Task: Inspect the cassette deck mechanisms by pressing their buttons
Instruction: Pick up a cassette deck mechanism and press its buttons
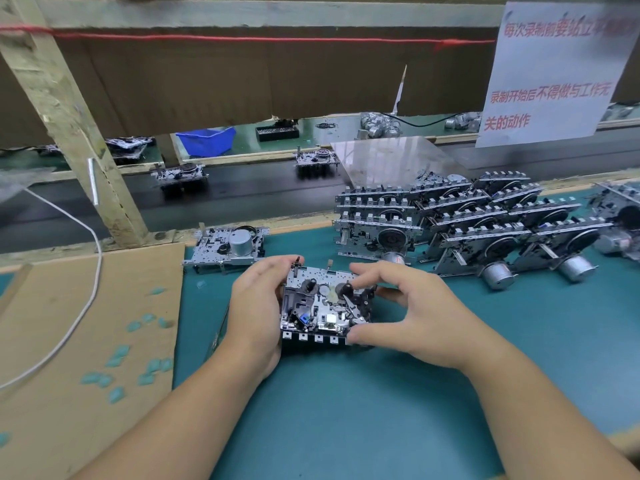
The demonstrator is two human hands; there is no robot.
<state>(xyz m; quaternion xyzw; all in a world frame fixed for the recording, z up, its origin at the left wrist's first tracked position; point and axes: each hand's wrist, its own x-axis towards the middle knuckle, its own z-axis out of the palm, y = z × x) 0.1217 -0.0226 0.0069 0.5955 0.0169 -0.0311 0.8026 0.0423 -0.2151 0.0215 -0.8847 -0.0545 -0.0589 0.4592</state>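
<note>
A metal cassette deck mechanism (322, 306) with two black spindles and a row of white buttons along its near edge is held just above the green mat (346, 410). My left hand (258, 313) grips its left side, fingers curled over the far edge. My right hand (412, 313) holds the right side, with the thumb on the rightmost button at the near edge and the fingers curled over the far right corner.
Another deck (228, 249) lies motor-up just behind. Several decks are stacked in rows (467, 223) at the right. A cardboard sheet (86, 323) covers the left. A conveyor belt (242, 188) behind carries more decks. A wooden post (69, 116) and white cable (86, 306) stand left.
</note>
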